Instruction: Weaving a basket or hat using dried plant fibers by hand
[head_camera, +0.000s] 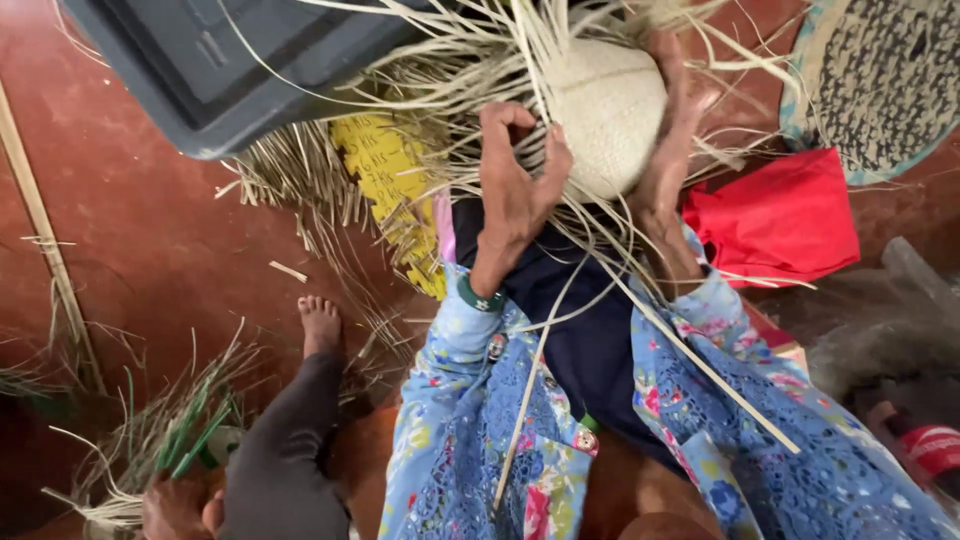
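1. Left hand (515, 190) sits on the near left side of the rounded, pale woven straw piece (608, 115), thumb and forefinger curled into a ring, pinching a thin loose straw strand (500, 60).
2. Right hand (672, 150) lies flat along the right flank of that woven piece, fingers stretched upward, palm pressed on the weave; its grip is open and cupping, not closed round anything.
3. The woven piece hangs in mid-air between both hands, above the dark blue lap cloth (590, 330), with unwoven strands fanning out in every direction.
4. Long strands trail down over the blue floral lace sleeves (470, 420).
5. Beneath the strands, a yellow card (385, 165) rests on the red floor (150, 250); a dark grey plastic bin (230, 60) stands top left.
6. Red cloth (780, 215) lies just right of the right hand, a round woven mat (885, 80) beyond.
7. Another person's bare foot (320, 322) shows lower left.
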